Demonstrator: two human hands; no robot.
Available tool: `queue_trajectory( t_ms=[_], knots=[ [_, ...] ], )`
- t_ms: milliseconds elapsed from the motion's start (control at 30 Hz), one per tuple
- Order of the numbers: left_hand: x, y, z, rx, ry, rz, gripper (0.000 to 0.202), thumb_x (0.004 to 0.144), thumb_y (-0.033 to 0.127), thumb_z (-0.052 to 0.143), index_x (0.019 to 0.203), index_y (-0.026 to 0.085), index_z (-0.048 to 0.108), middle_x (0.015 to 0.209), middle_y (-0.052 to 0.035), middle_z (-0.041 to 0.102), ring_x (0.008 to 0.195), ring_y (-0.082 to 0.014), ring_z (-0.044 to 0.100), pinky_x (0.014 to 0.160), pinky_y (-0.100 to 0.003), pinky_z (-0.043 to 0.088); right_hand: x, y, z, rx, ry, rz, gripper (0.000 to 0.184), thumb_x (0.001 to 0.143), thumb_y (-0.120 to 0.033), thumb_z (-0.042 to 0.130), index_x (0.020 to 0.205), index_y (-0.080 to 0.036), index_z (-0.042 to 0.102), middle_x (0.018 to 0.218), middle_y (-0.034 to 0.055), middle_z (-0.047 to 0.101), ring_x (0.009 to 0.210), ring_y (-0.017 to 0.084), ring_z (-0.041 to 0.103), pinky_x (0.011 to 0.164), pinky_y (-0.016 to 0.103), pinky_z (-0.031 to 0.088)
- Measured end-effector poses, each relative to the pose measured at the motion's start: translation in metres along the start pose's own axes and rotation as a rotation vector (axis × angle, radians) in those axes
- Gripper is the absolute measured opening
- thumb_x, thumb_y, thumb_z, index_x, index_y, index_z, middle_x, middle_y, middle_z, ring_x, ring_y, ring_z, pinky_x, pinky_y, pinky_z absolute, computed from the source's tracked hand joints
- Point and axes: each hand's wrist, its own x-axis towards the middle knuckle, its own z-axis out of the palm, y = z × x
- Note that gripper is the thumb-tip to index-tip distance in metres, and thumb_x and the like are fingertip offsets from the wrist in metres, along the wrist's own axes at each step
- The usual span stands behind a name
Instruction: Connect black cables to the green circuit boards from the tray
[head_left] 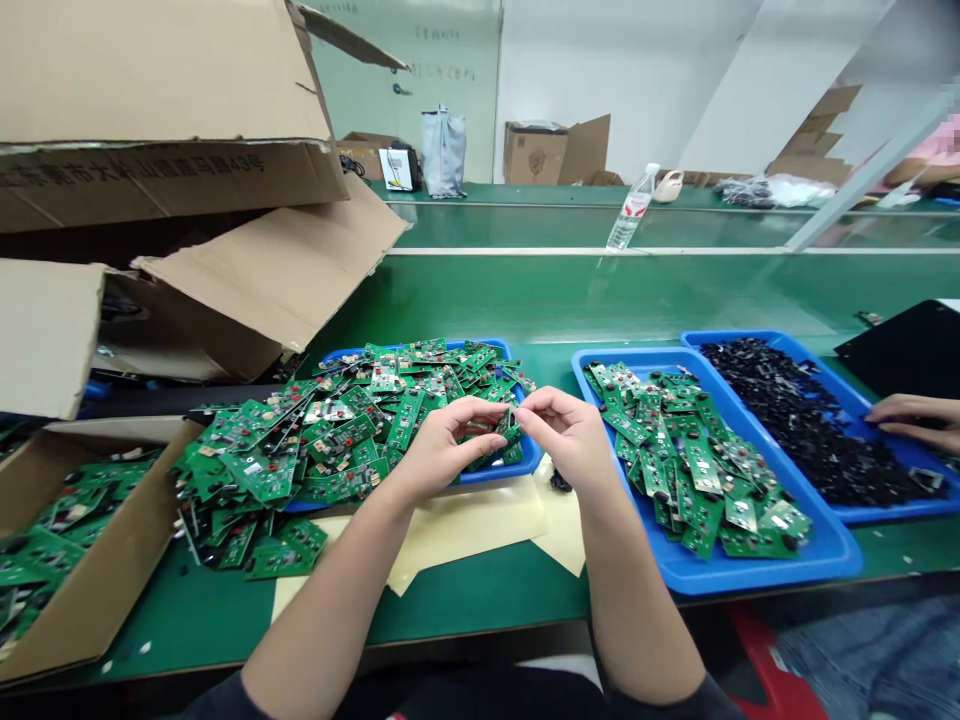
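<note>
A small green circuit board [510,424] is seen nearly edge-on between my two hands, partly covered by fingers. My left hand [446,440] pinches it from the left with thumb and index finger. From the other side, my right hand [564,432] has its closed fingertips on the board's right edge. Behind and to the left, a large heap of green circuit boards [341,440] overflows a blue tray [491,478]. Close to my right forearm, another blue tray [780,580] holds more boards [694,450]. A small black part [559,480] lies beside my right wrist.
An open carton [112,590] of boards stands at left, below big cardboard boxes [247,270]. At right, a co-worker's hand [916,418] reaches over a blue tray [844,515] of black parts. Yellowish paper [472,525] lies beneath my hands. A bottle [632,210] stands farther back.
</note>
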Motion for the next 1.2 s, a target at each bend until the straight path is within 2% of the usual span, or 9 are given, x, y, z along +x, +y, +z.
queue_trajectory(
  t_ms=[267,533,667,767,833,933,1067,1200],
  knots=[
    [0.002,0.0,0.0,0.028,0.052,-0.063,0.025,0.072,0.026,0.069,0.095,0.016,0.069,0.095,-0.0079,0.067,0.087,-0.0203,0.063,0.073,-0.031,0.054,-0.001,-0.002,0.005,-0.093,0.017,-0.044,0.01,0.078,-0.025,0.059,0.07,-0.02,0.06,0.067,0.0013,0.06,0.064,0.014,0.056,0.059,0.028,0.046],
    [0.003,-0.004,0.002,0.048,0.131,-0.04,0.027,0.072,0.027,0.068,0.097,0.015,0.068,0.094,-0.0079,0.066,0.08,-0.0186,0.063,0.071,-0.031,0.054,0.002,-0.002,0.006,-0.086,0.012,-0.03,0.008,0.076,-0.027,0.061,0.075,-0.02,0.064,0.074,0.003,0.064,0.069,0.016,0.06,0.063,0.029,0.051],
    [0.003,-0.009,0.0,0.076,0.281,0.019,0.03,0.073,0.03,0.067,0.1,0.015,0.065,0.096,-0.0084,0.064,0.084,-0.0192,0.063,0.075,-0.033,0.054,0.0,-0.003,0.001,0.046,-0.119,0.031,0.012,0.074,-0.027,0.064,0.083,-0.02,0.066,0.078,0.0027,0.065,0.071,0.015,0.061,0.065,0.028,0.052],
    [0.003,-0.01,-0.002,0.101,0.354,0.098,0.031,0.074,0.031,0.068,0.1,0.016,0.065,0.101,-0.0086,0.062,0.089,-0.0193,0.062,0.081,-0.034,0.053,0.0,-0.005,0.003,0.153,-0.063,0.119,0.015,0.072,-0.033,0.066,0.079,-0.019,0.065,0.07,0.0008,0.063,0.064,0.013,0.06,0.061,0.027,0.053],
    [0.001,-0.009,-0.001,0.149,0.351,0.172,0.028,0.075,0.031,0.067,0.1,0.018,0.065,0.102,-0.0078,0.061,0.091,-0.0192,0.06,0.084,-0.034,0.052,0.002,-0.007,0.006,0.178,-0.027,0.179,0.019,0.07,-0.038,0.067,0.072,-0.019,0.064,0.064,-0.0003,0.062,0.058,0.013,0.059,0.057,0.027,0.053],
    [-0.001,-0.006,0.0,0.27,0.334,0.269,0.024,0.078,0.029,0.066,0.1,0.021,0.066,0.098,-0.0064,0.063,0.094,-0.0198,0.059,0.086,-0.035,0.05,0.003,-0.008,0.01,0.186,-0.054,0.24,0.025,0.068,-0.043,0.068,0.067,-0.019,0.062,0.058,-0.001,0.061,0.054,0.012,0.058,0.053,0.026,0.052],
    [-0.001,-0.003,0.0,0.409,0.33,0.339,0.021,0.08,0.027,0.064,0.1,0.023,0.066,0.095,-0.0051,0.066,0.096,-0.0202,0.059,0.088,-0.036,0.048,0.002,-0.009,0.012,0.198,-0.058,0.267,0.025,0.065,-0.042,0.071,0.066,-0.019,0.061,0.056,-0.0021,0.059,0.052,0.011,0.057,0.053,0.025,0.05],
    [-0.001,-0.004,-0.001,0.453,0.33,0.372,0.021,0.08,0.026,0.064,0.101,0.024,0.066,0.096,-0.005,0.065,0.094,-0.0195,0.059,0.086,-0.035,0.048,0.002,-0.01,0.011,0.191,-0.06,0.265,0.021,0.064,-0.038,0.071,0.065,-0.019,0.062,0.056,-0.0023,0.059,0.053,0.011,0.055,0.052,0.025,0.049]
  ],
)
